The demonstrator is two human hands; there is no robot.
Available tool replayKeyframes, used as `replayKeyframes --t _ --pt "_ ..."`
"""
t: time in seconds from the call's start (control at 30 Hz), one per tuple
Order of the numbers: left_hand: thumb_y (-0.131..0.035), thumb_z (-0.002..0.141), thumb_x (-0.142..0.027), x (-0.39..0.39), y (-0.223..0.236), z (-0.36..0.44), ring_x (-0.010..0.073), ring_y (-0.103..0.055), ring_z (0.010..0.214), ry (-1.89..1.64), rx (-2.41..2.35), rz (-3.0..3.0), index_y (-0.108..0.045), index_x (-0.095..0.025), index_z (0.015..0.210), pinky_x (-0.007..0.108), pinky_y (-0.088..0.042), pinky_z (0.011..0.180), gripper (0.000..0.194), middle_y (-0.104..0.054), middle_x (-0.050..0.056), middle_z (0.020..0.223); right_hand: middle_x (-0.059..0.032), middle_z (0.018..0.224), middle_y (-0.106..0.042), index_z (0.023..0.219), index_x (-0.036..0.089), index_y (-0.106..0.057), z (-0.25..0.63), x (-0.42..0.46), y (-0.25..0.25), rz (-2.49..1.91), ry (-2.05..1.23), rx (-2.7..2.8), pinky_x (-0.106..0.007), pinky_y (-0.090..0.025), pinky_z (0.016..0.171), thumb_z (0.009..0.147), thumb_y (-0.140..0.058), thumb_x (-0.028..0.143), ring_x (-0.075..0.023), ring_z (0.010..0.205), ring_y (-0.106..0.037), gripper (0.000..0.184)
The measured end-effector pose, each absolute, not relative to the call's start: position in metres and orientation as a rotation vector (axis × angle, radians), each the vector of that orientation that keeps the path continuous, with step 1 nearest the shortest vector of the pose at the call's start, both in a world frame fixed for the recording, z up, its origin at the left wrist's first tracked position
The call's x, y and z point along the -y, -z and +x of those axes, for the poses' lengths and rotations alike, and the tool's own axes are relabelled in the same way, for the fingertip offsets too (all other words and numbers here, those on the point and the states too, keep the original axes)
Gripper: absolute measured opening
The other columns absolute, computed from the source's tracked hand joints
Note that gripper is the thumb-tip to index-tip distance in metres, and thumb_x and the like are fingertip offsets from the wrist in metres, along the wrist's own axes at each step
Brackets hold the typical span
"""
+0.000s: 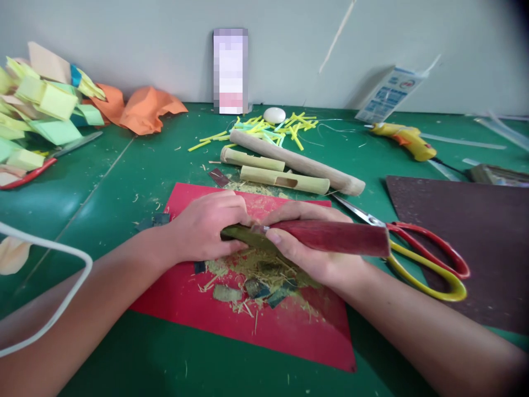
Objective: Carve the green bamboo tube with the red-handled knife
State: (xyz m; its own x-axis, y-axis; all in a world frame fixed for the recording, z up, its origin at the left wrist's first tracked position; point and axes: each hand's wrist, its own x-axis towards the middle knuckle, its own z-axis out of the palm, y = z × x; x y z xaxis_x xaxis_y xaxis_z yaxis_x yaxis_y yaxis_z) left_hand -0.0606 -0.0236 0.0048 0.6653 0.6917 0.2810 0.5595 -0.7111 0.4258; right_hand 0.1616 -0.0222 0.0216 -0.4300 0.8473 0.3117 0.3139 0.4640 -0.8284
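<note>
My left hand (210, 226) is closed around one end of a dark green piece of bamboo (256, 240), just above the red mat. Closed too, my right hand (306, 259) grips a carving tool with a dark red wooden handle (334, 237). The handle points to the right, and a glint of metal shows where it meets the bamboo; the rest of the blade is hidden by my fingers. Below both hands lie shavings and dark green bamboo scraps (257, 288) on the red mat (198, 300).
Scissors (425, 248) lie beside my right wrist. Behind the mat are two cut bamboo tubes (285, 180), a wooden stick (297, 160) and yellow strips (256, 129). A glue gun (405, 140) and brown board (463, 237) are right. Paper pieces (41, 105) and a white cable (78, 298) are left.
</note>
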Motion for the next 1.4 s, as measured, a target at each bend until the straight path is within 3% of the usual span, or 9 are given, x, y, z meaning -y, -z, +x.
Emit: replayKeyframes --t 0.33,0.63,1.0,1.17,1.4 --pt "-0.064 0.085 -0.029 0.024 -0.007 -0.06 0.0189 -0.057 0.083 -0.569 -1.018 2.562 -0.063 -0.015 0.089 0.033 -0.044 0.075 0.015 -0.064 0.005 0.088 0.0018 0.073 -0.073 0.075 0.024 -0.069 0.16 0.022 -0.022 -0.926 -0.831 2.005 -0.025 -0.054 0.061 0.078 -0.068 0.024 -0.0134 0.062 -0.067 0.003" --pt "-0.064 0.085 -0.028 0.024 -0.007 -0.061 0.0196 -0.058 0.085 -0.567 -1.016 2.569 -0.066 -0.015 0.095 0.034 -0.044 0.076 0.016 -0.066 0.006 0.09 0.0015 0.061 -0.062 0.063 0.025 -0.056 0.167 0.021 -0.019 -0.937 -0.794 1.977 -0.029 -0.045 0.049 0.079 -0.061 0.025 -0.0139 0.054 -0.057 0.016" --pt "-0.065 0.085 -0.03 0.025 -0.008 -0.061 0.0212 -0.06 0.09 -0.549 -1.014 2.561 -0.066 -0.016 0.097 0.035 -0.048 0.08 0.018 -0.068 0.007 0.095 -0.0003 0.056 -0.054 0.058 0.026 -0.046 0.172 0.023 -0.01 -1.013 -0.759 1.811 -0.033 -0.043 0.047 0.08 -0.059 0.029 -0.0162 0.051 -0.051 0.025" --pt "-0.066 0.085 -0.03 0.024 -0.008 -0.06 0.0212 -0.06 0.09 -0.56 -0.998 2.562 -0.066 -0.015 0.097 0.035 -0.048 0.079 0.019 -0.067 0.008 0.095 0.0004 0.058 -0.057 0.062 0.026 -0.05 0.174 0.024 -0.006 -0.985 -0.766 1.797 -0.031 -0.046 0.047 0.083 -0.059 0.026 -0.0148 0.05 -0.053 0.023" --pt "-0.065 0.085 -0.03 0.025 -0.007 -0.059 0.0198 -0.058 0.087 -0.571 -1.012 2.577 -0.065 -0.016 0.096 0.033 -0.045 0.076 0.017 -0.066 0.006 0.093 0.0006 0.071 -0.071 0.074 0.027 -0.067 0.168 0.023 -0.018 -0.983 -0.851 1.88 -0.029 -0.054 0.055 0.082 -0.066 0.031 -0.0155 0.06 -0.064 0.009"
